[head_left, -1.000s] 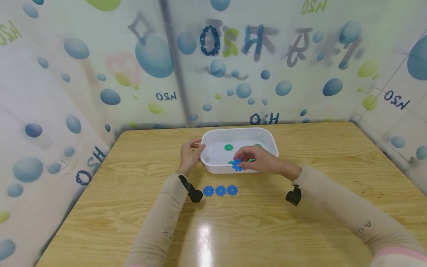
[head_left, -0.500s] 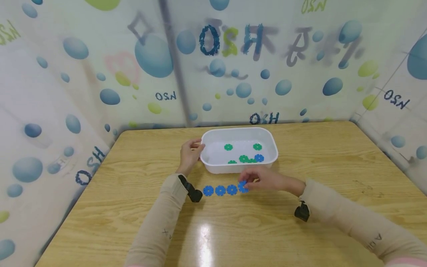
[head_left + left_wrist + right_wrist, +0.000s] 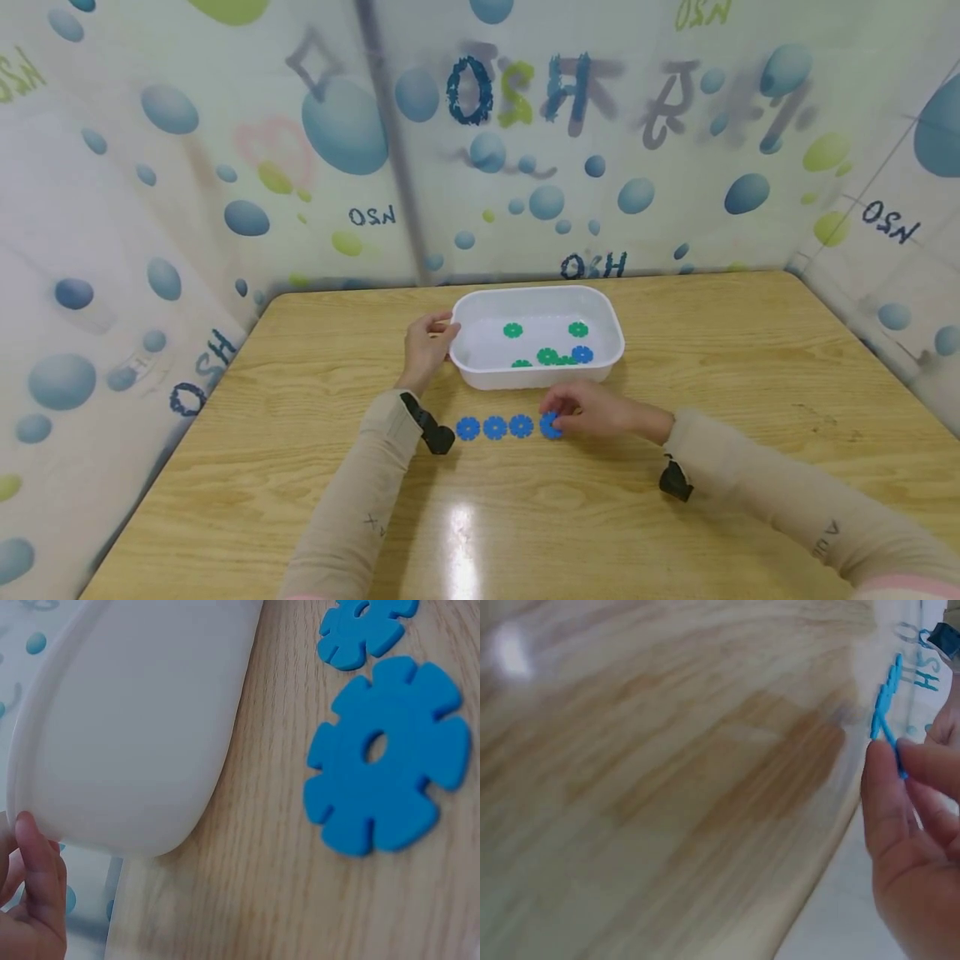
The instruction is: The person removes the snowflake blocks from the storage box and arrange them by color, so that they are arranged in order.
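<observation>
My R hand [image 3: 597, 410] pinched blue disc [image 3: 548, 427], prob. adding to row [image 3: 495, 428] at hand's left; next likely needed flat release. L hand [image 3: 424, 352] held tub [image 3: 517, 380].

From my station I record: rounded rectangular plastic basin [image 3: 502, 380], plain white; green flower-shaped plastic discs [image 3: 508, 332], unpatterned; blue flower-shaped plastic discs [image 3: 500, 432], likewise solid; wooden table [image 3: 570, 508], yellow-brown with wavy darker grain; pale backdrop [image 3: 480, 212], patterned with blue and lime bubbles; fabric sleeves [image 3: 345, 508], beige, dark-lettered; wrist mounts [image 3: 435, 435], black.
</observation>
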Motion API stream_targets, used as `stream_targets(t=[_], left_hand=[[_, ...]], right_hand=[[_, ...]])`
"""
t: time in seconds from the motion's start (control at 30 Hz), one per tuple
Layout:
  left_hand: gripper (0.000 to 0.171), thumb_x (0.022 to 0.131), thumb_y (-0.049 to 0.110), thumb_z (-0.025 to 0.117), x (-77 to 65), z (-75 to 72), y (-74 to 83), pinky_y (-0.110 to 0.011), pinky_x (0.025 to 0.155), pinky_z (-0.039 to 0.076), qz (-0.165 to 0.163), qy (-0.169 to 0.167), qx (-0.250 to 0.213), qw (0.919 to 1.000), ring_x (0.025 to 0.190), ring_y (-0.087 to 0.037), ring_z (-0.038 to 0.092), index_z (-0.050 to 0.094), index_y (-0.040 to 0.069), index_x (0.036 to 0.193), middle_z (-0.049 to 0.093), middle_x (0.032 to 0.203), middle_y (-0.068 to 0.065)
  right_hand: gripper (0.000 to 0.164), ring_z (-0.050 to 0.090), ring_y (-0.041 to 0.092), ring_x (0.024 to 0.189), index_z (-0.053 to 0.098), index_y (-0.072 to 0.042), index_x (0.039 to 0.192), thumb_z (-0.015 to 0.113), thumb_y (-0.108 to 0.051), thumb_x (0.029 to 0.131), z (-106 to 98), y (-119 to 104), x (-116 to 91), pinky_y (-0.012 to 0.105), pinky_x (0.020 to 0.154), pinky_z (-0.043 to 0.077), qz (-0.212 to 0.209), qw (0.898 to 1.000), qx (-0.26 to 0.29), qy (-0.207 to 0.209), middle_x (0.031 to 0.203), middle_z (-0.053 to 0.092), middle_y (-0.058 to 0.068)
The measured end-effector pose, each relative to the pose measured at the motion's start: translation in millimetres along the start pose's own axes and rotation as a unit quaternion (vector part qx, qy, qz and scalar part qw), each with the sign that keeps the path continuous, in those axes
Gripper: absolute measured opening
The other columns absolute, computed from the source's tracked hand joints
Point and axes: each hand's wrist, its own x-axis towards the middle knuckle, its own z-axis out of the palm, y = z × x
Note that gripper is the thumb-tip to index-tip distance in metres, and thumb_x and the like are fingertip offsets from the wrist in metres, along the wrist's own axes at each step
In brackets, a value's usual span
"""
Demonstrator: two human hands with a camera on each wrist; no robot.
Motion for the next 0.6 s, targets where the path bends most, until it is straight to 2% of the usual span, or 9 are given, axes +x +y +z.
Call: stream_targets(t=[0.23, 0.6], left_hand=[[0.030, 0.084, 0.016, 0.061, -0.5, 0.1, 0.4, -0.023, 0.049, 0.049, -0.003, -0.003, -0.003, 1.0000, 0.076, -0.029, 0.056, 0.058, 0.008, 0.113, 0.051, 0.094, -0.011], [0.030, 0.085, 0.016, 0.060, -0.9, -0.2, 1.7, -0.024, 0.050, 0.051, -0.007, -0.004, -0.003, 1.0000, 0.078, -0.030, 0.056, 0.058, 0.008, 0.114, 0.051, 0.095, -0.011]], right_hand=[[0.013, 0.054, 0.012, 0.080, 0.060, -0.002, 0.097, 0.057, -0.001, 0.084, 5.4, 4.4, 5.7, 0.022, 0.072, 0.048, 0.001, 0.999, -0.037, 0.013, 0.089, 0.059, 0.001], [0.010, 0.053, 0.010, 0.077, 0.062, -0.006, 0.093, 0.060, -0.005, 0.083, 4.7, 5.8, 10.9, 0.022, 0.070, 0.048, -0.004, 0.998, -0.063, 0.014, 0.085, 0.059, -0.001]])
